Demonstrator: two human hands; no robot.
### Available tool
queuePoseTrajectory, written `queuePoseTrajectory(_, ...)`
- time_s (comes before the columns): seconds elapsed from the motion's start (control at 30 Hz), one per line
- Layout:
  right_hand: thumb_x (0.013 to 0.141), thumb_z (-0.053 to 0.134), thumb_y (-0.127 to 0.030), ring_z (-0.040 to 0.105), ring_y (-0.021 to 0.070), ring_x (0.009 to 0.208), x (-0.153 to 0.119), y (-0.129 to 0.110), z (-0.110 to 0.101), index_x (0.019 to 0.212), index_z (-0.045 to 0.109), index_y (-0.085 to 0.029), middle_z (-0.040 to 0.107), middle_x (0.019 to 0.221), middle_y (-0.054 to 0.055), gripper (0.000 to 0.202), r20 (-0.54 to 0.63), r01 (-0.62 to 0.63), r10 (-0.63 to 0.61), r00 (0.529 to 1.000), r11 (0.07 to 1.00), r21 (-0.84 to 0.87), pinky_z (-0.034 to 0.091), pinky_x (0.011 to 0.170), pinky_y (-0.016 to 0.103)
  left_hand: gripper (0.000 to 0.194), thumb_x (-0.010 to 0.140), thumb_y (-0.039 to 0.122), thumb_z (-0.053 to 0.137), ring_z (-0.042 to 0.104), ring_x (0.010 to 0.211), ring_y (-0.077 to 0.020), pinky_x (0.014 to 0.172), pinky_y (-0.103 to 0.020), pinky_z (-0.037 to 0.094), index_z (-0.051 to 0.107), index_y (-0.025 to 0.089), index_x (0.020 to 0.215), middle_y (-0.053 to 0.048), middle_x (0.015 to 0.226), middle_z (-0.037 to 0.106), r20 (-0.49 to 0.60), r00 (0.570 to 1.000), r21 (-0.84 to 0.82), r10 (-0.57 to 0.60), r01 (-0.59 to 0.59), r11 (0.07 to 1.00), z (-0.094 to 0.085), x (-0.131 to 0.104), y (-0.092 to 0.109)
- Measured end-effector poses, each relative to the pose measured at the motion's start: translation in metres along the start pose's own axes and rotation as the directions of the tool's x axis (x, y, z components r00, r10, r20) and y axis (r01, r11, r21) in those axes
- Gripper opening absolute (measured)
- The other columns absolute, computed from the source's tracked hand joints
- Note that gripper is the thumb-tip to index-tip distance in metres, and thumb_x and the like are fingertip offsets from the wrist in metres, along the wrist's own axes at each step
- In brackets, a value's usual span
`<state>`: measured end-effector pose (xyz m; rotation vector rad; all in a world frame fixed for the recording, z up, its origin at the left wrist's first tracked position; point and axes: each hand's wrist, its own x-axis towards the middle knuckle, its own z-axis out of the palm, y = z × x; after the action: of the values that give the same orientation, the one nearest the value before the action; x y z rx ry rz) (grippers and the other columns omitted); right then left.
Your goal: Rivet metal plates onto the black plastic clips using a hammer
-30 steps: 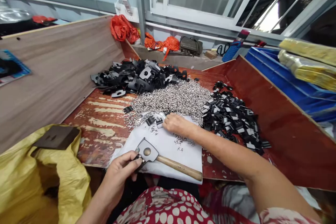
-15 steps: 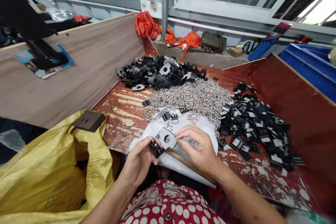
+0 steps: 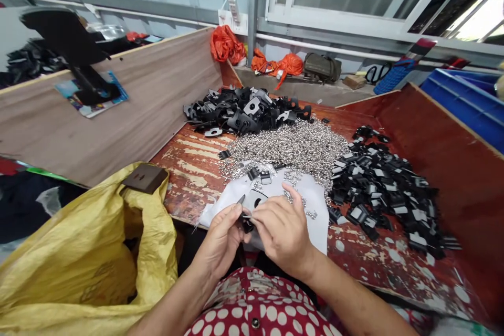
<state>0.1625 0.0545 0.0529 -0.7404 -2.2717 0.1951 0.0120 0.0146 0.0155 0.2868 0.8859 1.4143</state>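
Observation:
My left hand (image 3: pixel 223 233) is closed around a black plastic clip (image 3: pixel 248 224), held above the white cloth (image 3: pixel 317 205) near my lap. A flat grey plate with a round hole (image 3: pixel 258 195) shows just beyond the clip, partly covered by my fingers. My right hand (image 3: pixel 284 231) pinches a thin metal pin (image 3: pixel 247 216) whose tip meets the clip from the right. Right-hand fingers hide much of the pin. Past the cloth spreads a heap of small silvery pins (image 3: pixel 291 144), with a few loose black pieces (image 3: pixel 265 177) at its near edge.
Black plates with holes (image 3: pixel 244 110) are piled at the back. Small black clips (image 3: pixel 388 189) form another pile on the right. A yellow sack (image 3: pixel 79 257) stands left, with a brown block (image 3: pixel 145 177) on its rim. Wooden side boards (image 3: pixel 142 89) border the red worktop (image 3: pixel 189 168).
My right hand has shifted left and turned, bringing the pin from in front of the plate's hole to the clip. The plate and clip have tilted. The view has swung slightly left.

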Motion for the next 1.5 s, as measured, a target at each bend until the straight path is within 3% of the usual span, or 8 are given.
queuePoseTrajectory(0.17,0.098,0.046,-0.011,0.064,0.0191,0.081,-0.003,-0.009,0.008,0.091,0.064,-0.028,0.074,0.086,-0.001,0.026,0.046,0.127,-0.120,0.992,0.973,-0.191,0.028,0.119,0.051,0.024,0.071,0.032,0.089,0.055,0.061,-0.0106,0.058,-0.022,0.050,0.072,0.017,0.075,0.001,0.072,0.066,-0.069,0.994,-0.041,0.079,-0.082,0.996,0.006,-0.002,-0.008)
queuePoseTrajectory(0.4,0.096,0.051,-0.012,0.062,0.0189,0.079,-0.003,-0.007,0.012,0.088,0.060,-0.024,0.072,0.080,-0.001,0.017,-0.054,0.021,-0.024,0.998,0.999,-0.048,0.032,0.107,0.049,0.034,0.076,0.044,0.085,0.058,0.070,-0.0137,0.056,-0.023,0.053,0.070,0.016,0.089,-0.002,0.084,0.065,0.008,1.000,-0.031,0.001,-0.001,1.000,-0.006,-0.022,0.004)
queuePoseTrajectory(0.57,0.100,0.050,-0.017,0.059,0.0199,0.082,-0.008,-0.009,0.021,0.090,0.060,-0.022,0.071,0.085,0.002,0.015,0.123,0.008,-0.009,0.992,1.000,0.014,0.039,0.086,0.040,0.046,0.068,0.031,0.091,0.061,0.069,-0.0139,0.054,-0.020,0.049,0.062,0.024,0.103,0.001,0.090,0.066,-0.053,0.973,0.438,0.226,-0.181,0.881,-0.038,-0.042,0.013)
queuePoseTrajectory(0.67,0.095,0.062,-0.019,0.058,0.0234,0.086,-0.026,0.002,0.020,0.094,0.061,-0.019,0.067,0.090,0.007,0.001,0.341,-0.029,0.094,0.936,0.981,-0.191,0.041,0.076,0.038,0.046,0.080,0.043,0.080,0.061,0.067,-0.0162,0.046,-0.020,0.043,0.062,0.025,0.120,-0.003,0.095,0.069,-0.090,0.948,0.722,0.306,-0.149,0.676,-0.061,-0.055,0.024)
queuePoseTrajectory(0.77,0.087,0.074,-0.025,0.059,0.0286,0.086,-0.051,0.017,0.015,0.089,0.060,-0.018,0.065,0.089,0.010,0.015,0.426,-0.054,0.291,0.856,0.872,-0.487,0.044,0.075,0.041,0.043,0.091,0.057,0.061,0.049,0.050,-0.0139,0.041,-0.022,0.036,0.066,0.023,0.117,-0.001,0.078,0.066,-0.124,0.964,0.767,0.235,-0.057,0.639,-0.075,-0.061,0.025)
queuePoseTrajectory(0.97,0.095,0.059,-0.021,0.064,0.0219,0.067,-0.079,0.029,-0.003,0.106,0.058,-0.017,0.067,0.080,0.003,0.011,0.557,-0.221,0.471,0.685,0.862,-0.457,0.043,0.056,0.032,0.048,0.096,0.056,0.044,0.048,0.050,-0.0163,0.047,-0.026,0.036,0.069,0.019,0.112,0.001,0.065,0.059,-0.039,0.978,0.848,0.207,-0.077,0.525,-0.073,-0.032,-0.022)
queuePoseTrajectory(1.2,0.104,0.045,-0.016,0.068,0.0181,0.079,-0.097,0.020,-0.052,0.158,0.033,-0.029,0.070,0.098,0.006,0.057,0.265,-0.173,0.207,0.942,0.974,-0.146,0.051,0.069,0.028,0.047,0.100,0.048,0.035,0.054,0.062,-0.0185,0.063,-0.030,0.037,0.071,0.020,0.089,0.002,0.062,0.055,-0.001,0.949,0.903,0.315,-0.134,0.407,-0.071,-0.017,-0.040)
queuePoseTrajectory(1.5,0.104,0.039,-0.014,0.062,0.0173,0.068,-0.107,0.008,-0.034,0.159,0.034,-0.024,0.060,0.081,0.003,0.056,0.352,-0.144,0.198,0.915,0.974,-0.174,0.049,0.062,0.028,0.045,0.102,0.047,0.035,0.053,0.061,-0.0177,0.062,-0.029,0.037,0.067,0.020,0.085,0.002,0.063,0.054,0.002,0.937,0.898,0.348,-0.155,0.412,-0.077,-0.018,-0.045)
